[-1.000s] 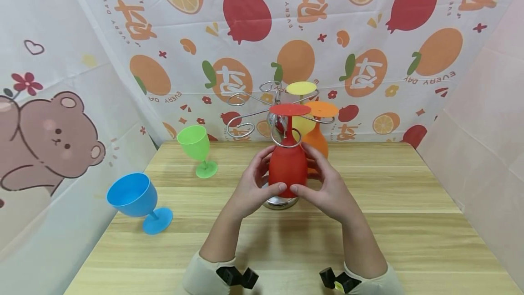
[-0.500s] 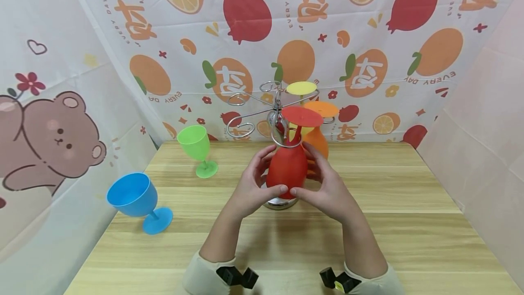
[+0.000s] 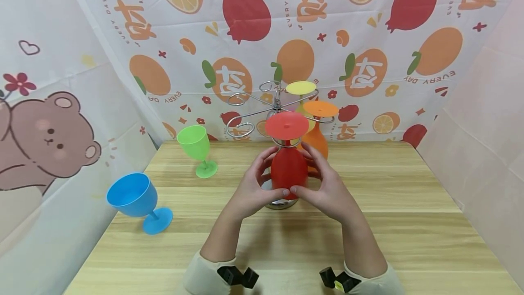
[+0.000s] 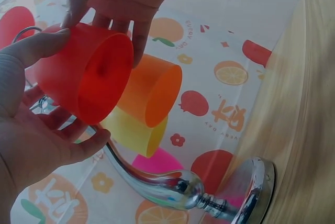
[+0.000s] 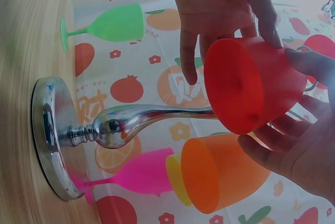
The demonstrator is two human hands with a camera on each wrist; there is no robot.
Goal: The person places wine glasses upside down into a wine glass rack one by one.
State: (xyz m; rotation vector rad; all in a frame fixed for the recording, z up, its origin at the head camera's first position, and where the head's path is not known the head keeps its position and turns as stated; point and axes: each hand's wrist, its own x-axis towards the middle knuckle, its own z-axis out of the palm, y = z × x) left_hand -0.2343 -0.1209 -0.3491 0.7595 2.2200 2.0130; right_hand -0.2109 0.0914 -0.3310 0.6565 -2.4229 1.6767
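A red plastic goblet (image 3: 289, 172) hangs upside down at a front ring of the chrome stemware rack (image 3: 276, 105), its foot tilted toward me. My left hand (image 3: 259, 185) holds the bowl from the left, and my right hand (image 3: 325, 185) from the right, with both thumbs on the near side. In the left wrist view the red bowl (image 4: 86, 75) shows its open mouth between the hands. Behind it, an orange goblet (image 3: 321, 109) and a yellow goblet (image 3: 300, 88) hang inverted from the rack. The far fingers are partly hidden by the bowl in the head view.
A green goblet (image 3: 194, 142) stands upright at the back left of the wooden table (image 3: 409, 222); a blue goblet (image 3: 133, 195) is nearer at left. A pink goblet (image 5: 146, 171) stands behind the rack's round chrome base (image 5: 52, 140). Printed cloth hangs behind.
The red goblet's foot leaned right half a second ago; it has swung left and tipped toward me. Both hands stay around the bowl in nearly the same place.
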